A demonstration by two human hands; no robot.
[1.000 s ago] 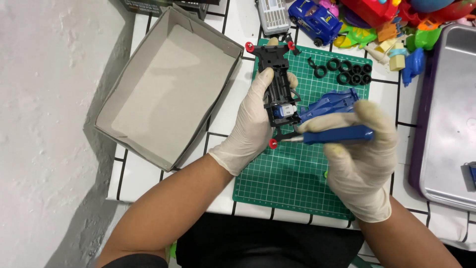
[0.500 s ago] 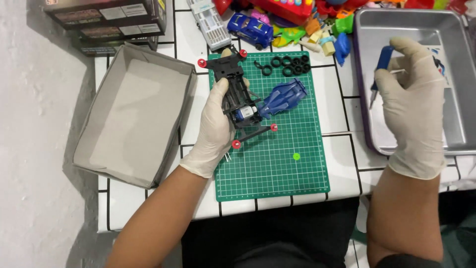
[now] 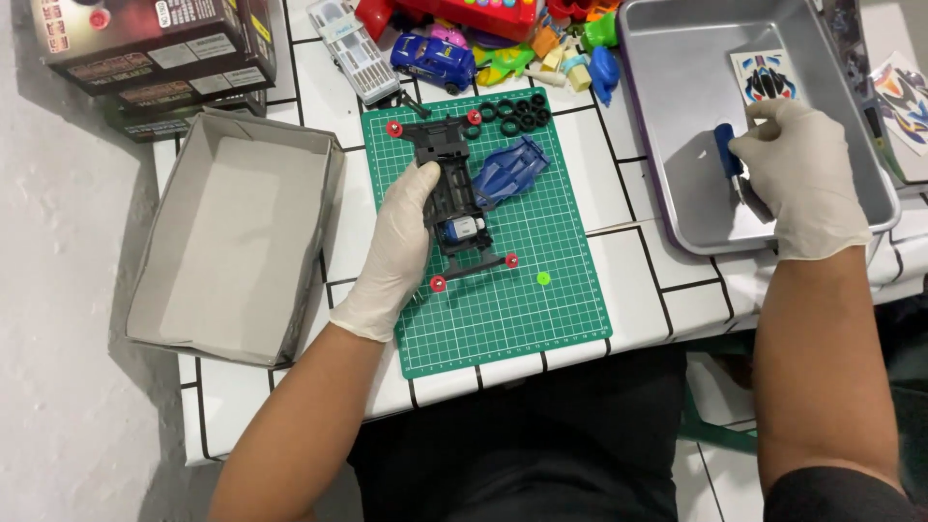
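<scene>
Left hand: our gloved left hand (image 3: 394,253) lies on the left edge of the toy car chassis (image 3: 452,201), fingers curled against its side, pinning it to the mat.
Right hand: our gloved right hand (image 3: 802,179) is closed around the blue-handled screwdriver (image 3: 727,158), low inside the metal tray (image 3: 677,68) at the right.
Chassis: black, long axis running far to near, red rollers at its four corners, a small motor showing near its middle; it sits on the centre-left of the green cutting mat (image 3: 503,319).
Body shell: the blue car body shell (image 3: 508,172) lies just right of the chassis, touching it.
Tyres: a cluster of black tyres (image 3: 516,114) at the far right corner of the mat.
Loose part: one small green piece (image 3: 543,278) on the mat, near and right of the chassis.
Tray contents: a sticker sheet (image 3: 769,75) at the far side, apart from the screwdriver.
Box: an open grey cardboard box (image 3: 237,242) on the left of the tabletop (image 3: 628,193).
Far edge: a blue toy car (image 3: 432,58), a clear bit case (image 3: 350,39), assorted coloured toys (image 3: 570,53) and stacked dark product boxes (image 3: 155,48).
Handling note: we judge the work goes best with the chassis kept flat under steady pressure and the small green piece kept in sight so that it does not roll away.
</scene>
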